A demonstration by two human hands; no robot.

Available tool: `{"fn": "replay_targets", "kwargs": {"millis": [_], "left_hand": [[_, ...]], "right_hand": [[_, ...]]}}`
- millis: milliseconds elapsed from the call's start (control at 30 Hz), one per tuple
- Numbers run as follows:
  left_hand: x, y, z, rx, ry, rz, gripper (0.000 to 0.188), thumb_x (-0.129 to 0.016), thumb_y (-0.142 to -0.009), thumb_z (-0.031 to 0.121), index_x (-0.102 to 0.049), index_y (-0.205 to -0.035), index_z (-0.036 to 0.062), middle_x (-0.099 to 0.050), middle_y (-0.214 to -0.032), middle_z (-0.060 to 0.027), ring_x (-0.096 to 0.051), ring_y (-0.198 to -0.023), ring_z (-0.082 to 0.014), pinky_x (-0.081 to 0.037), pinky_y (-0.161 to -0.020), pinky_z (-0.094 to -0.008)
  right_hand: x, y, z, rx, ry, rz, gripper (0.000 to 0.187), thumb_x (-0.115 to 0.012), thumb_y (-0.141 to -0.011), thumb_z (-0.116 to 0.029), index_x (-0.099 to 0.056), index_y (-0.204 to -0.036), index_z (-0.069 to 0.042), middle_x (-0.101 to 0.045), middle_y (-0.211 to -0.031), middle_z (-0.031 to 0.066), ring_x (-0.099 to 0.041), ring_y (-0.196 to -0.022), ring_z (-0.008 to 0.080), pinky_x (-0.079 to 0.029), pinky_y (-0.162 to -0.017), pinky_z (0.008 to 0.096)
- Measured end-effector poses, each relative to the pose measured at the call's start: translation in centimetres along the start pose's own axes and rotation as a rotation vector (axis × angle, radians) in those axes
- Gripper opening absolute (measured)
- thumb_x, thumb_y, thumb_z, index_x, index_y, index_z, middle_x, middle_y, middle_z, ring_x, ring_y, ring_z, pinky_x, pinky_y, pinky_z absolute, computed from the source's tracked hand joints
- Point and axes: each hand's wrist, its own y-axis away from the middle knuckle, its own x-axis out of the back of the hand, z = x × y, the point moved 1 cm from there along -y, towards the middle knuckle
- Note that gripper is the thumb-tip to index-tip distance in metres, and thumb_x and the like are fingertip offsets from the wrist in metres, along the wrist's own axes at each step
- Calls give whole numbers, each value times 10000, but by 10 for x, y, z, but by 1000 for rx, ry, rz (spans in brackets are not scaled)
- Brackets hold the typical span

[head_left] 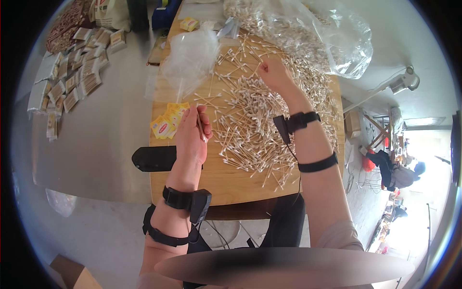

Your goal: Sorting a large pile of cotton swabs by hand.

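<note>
While both hands work over the wooden table (231, 185), largest first, all placed against that table:

floor: grey concrete (106, 144) left of table, wide open room there; lower part cut off by picture rim.
table: wood top, near edge bare and free; far end hidden under bags; right edge bends with lens.
big clear bag (308, 33): on table's far right corner, stuffed with swabs, hangs past right edge; contents blur together.
swab pile (260, 115): loose cotton swabs spread over table's middle and right, reaching right edge; single sticks hard to separate.
small clear bags (190, 58): crumpled heap at table's far left; what lies under it not visible.
packed packets (72, 77): rows on floor well left of table, print too small to make out.
black case (154, 159): sticks out past table's left edge, partly behind left wrist.
yellow labels (168, 120): small stack by table's left edge, just beside left hand.
left hand (192, 137): over table's left-middle, fingers curled closed round a thin bundle of swabs (199, 126); count unclear.
right hand (274, 72): on pile at table's far middle, fingertips pinched into swabs; whether it grips one, can't tell.
</note>
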Motion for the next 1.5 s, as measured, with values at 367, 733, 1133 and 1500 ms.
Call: {"fn": "replay_targets", "kwargs": {"millis": [367,733,1133,1500], "left_hand": [[0,-1,-9,46,36,-22,248,-425,-985,276,-548,-949,64,-534,-662,9,-471,-517,-93,-364,-490,-243],[-6,1,-8,17,70,-16,281,-434,-976,295,-563,-982,45,-608,-810,-34,-566,-725,-136,-454,-652,-272],[1,4,-11,129,105,-132,260,-436,-982,314,-495,-855,95,-411,-639,35,-340,-481,-62,-264,-415,-202],[1,6,-1,140,123,-37,262,-463,-963,313,-482,-809,101,-372,-580,46,-302,-444,-54,-217,-395,-211]], "right_hand": [[-8,-25,-19,-8,90,-105,176,-611,-784,-239,-686,-893,-123,-664,-989,115,-622,-963,296,-495,-818,396],[11,36,-55,54,-139,-44,207,-607,-780,-234,-679,-906,-86,-659,-948,146,-639,-882,303,-508,-749,373],[1,43,-53,-6,-281,38,202,-594,-803,-222,-668,-914,-71,-654,-944,134,-624,-897,293,-497,-742,372],[12,109,-43,149,193,172,501,-665,-764,-260,-519,-1224,-126,-459,-1281,147,-436,-1205,330,-398,-957,453]]}}
